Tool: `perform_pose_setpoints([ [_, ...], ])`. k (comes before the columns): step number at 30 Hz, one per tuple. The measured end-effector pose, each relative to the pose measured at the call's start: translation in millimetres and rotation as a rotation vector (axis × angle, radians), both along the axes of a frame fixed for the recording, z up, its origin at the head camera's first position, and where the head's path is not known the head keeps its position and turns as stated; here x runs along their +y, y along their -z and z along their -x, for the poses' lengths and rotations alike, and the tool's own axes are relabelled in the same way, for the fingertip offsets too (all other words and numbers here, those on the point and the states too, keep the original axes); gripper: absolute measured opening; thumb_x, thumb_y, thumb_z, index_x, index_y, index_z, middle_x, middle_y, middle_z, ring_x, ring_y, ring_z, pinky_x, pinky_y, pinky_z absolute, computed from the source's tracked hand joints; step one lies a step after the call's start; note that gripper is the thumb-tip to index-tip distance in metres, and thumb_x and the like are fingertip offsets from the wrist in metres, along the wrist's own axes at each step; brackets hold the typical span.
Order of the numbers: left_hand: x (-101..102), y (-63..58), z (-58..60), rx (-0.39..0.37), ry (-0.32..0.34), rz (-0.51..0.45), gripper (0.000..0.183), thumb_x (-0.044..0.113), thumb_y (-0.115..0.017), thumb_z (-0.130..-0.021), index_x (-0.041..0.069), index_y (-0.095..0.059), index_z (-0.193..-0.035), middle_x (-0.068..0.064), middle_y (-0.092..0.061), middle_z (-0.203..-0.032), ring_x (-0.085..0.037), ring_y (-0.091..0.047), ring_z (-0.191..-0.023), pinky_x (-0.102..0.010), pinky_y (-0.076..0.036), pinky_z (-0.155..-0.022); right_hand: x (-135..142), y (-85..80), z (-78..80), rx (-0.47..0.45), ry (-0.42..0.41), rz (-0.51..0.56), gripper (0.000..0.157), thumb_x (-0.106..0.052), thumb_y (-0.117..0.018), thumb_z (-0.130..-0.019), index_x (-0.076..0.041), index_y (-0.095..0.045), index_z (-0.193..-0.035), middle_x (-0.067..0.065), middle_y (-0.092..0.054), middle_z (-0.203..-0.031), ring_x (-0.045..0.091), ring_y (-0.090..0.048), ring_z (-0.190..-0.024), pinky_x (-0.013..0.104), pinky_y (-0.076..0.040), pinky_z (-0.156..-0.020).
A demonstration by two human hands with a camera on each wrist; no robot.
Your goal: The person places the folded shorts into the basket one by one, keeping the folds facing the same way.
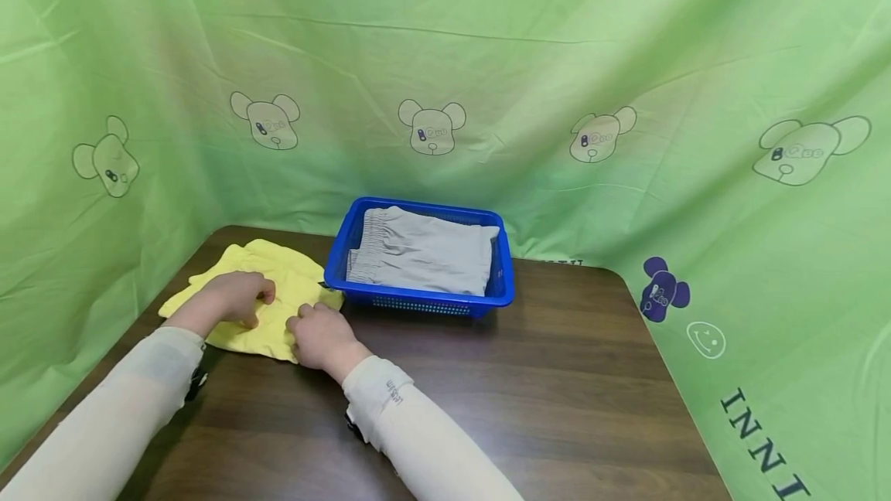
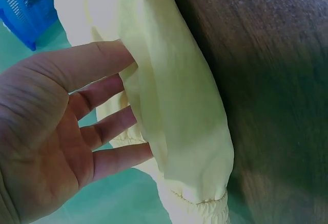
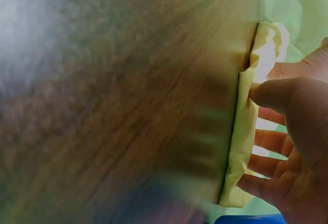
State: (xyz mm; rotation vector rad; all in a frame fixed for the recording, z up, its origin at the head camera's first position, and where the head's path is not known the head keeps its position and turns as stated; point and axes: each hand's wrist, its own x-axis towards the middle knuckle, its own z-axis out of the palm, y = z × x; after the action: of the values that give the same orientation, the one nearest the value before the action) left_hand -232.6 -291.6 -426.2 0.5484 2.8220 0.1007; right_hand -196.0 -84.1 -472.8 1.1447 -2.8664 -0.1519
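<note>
A yellow garment [image 1: 267, 292] with gathered elastic lies folded and rumpled on the left part of the table. My left hand [image 1: 240, 296] is over its middle; in the left wrist view the spread fingers [image 2: 110, 124] and thumb touch a fold, some fingertips hidden by the cloth. My right hand [image 1: 323, 335] rests at the garment's right edge. In the right wrist view its thumb and fingers [image 3: 271, 142] lie spread along the garment's edge, tips touching the cloth. Right of the garment, a blue basket [image 1: 425, 296] holds folded light grey elastic-waist clothing [image 1: 431, 250].
The dark wood table [image 1: 557, 385] has rounded far corners. A green curtain [image 1: 487, 45] printed with bear heads hangs behind it and at both sides. The basket's left corner stands close to the garment, near the table's far edge.
</note>
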Motion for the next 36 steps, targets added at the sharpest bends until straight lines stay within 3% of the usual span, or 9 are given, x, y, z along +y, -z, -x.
perform_pose_setpoints([
  [11, 5.6, -0.7, -9.3, -0.02, 0.0, -0.023, 0.036, 0.004, -0.085, -0.066, 0.017, -0.06, -0.089, 0.0, -0.052, -0.08, -0.02, -0.047, -0.07, -0.034, -0.037, -0.06, -1.2, -11.1, -10.1, -0.031, 0.014, -0.049, 0.025, -0.042, -0.07, -0.093, -0.036, -0.066, -0.117, -0.01, -0.057, -0.111, 0.012, -0.053, -0.095, 0.028, -0.051, -0.073],
  [29, 11.7, 6.0, -28.7, 0.067, 0.05, -0.013, 0.04, 0.002, -0.084, -0.063, 0.019, -0.059, -0.088, 0.0, -0.05, -0.084, -0.021, -0.047, -0.071, -0.036, -0.039, -0.06, -4.4, -17.9, -32.4, -0.068, 0.078, -0.1, 0.027, -0.042, -0.069, -0.094, -0.04, -0.065, -0.12, -0.012, -0.056, -0.118, 0.014, -0.053, -0.102, 0.031, -0.051, -0.07],
  [36, 18.6, 1.8, -36.5, 0.07, 0.052, -0.012, 0.039, 0.002, -0.085, -0.065, 0.018, -0.059, -0.088, 0.0, -0.051, -0.085, -0.021, -0.046, -0.071, -0.035, -0.039, -0.06, -1.3, -20.0, -36.3, -0.082, 0.077, -0.107, 0.027, -0.043, -0.07, -0.093, -0.04, -0.065, -0.119, -0.012, -0.056, -0.117, 0.014, -0.053, -0.101, 0.031, -0.051, -0.069],
])
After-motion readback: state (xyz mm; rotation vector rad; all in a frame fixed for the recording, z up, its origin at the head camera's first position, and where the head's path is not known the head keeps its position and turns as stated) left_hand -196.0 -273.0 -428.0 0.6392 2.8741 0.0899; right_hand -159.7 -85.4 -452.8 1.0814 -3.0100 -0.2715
